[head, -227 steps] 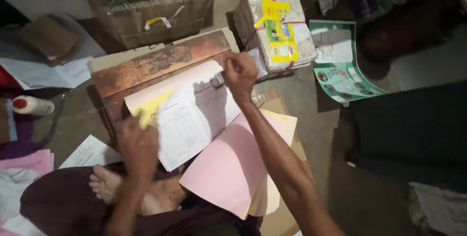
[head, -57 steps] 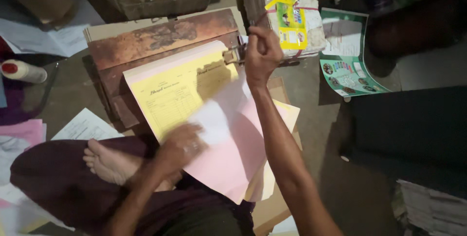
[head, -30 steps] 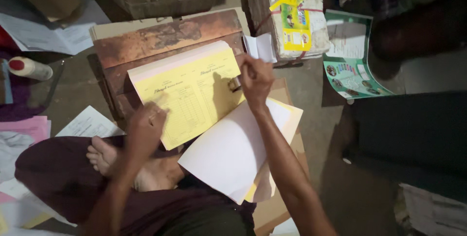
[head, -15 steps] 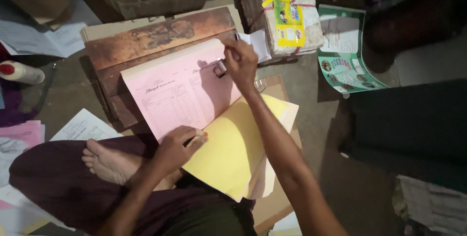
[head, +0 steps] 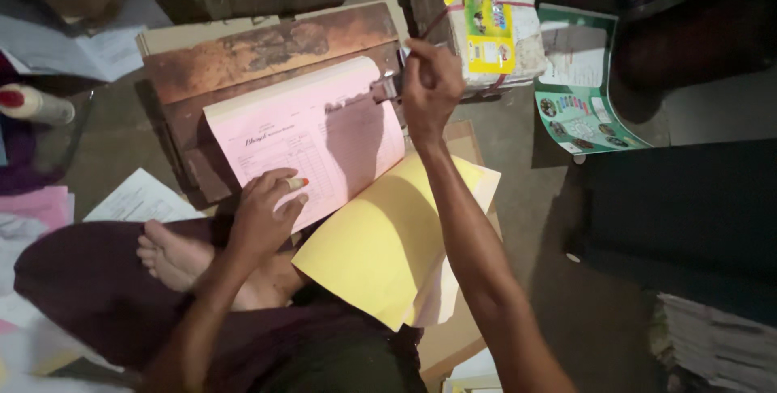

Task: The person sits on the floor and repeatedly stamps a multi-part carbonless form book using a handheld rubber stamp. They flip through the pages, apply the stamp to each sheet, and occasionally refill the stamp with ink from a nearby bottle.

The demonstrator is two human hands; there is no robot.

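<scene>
A stack of printed forms lies on a worn wooden board (head: 267, 49), with a pink form (head: 312, 138) on top. My left hand (head: 263, 215) rests flat on the pink form's lower edge, fingers spread. My right hand (head: 431, 85) is closed around a small metal tool (head: 388, 87) at the stack's top right corner. Turned-over sheets hang off to the right, a yellow sheet (head: 388, 239) uppermost. My bare foot (head: 166, 251) lies beneath the left hand.
A tied bundle of paper with a yellow label (head: 490, 16) stands behind the right hand. A green printed leaflet (head: 579, 85) lies to its right. Loose white papers (head: 137, 199) lie at left, a dark box (head: 680, 215) at right, and a red-capped white bottle (head: 32, 101) at far left.
Sheets were flipped one by one to the right: white, then yellow, leaving a pink form on top. My left hand came back to the pink form's lower edge; my right hand stayed at the corner.
</scene>
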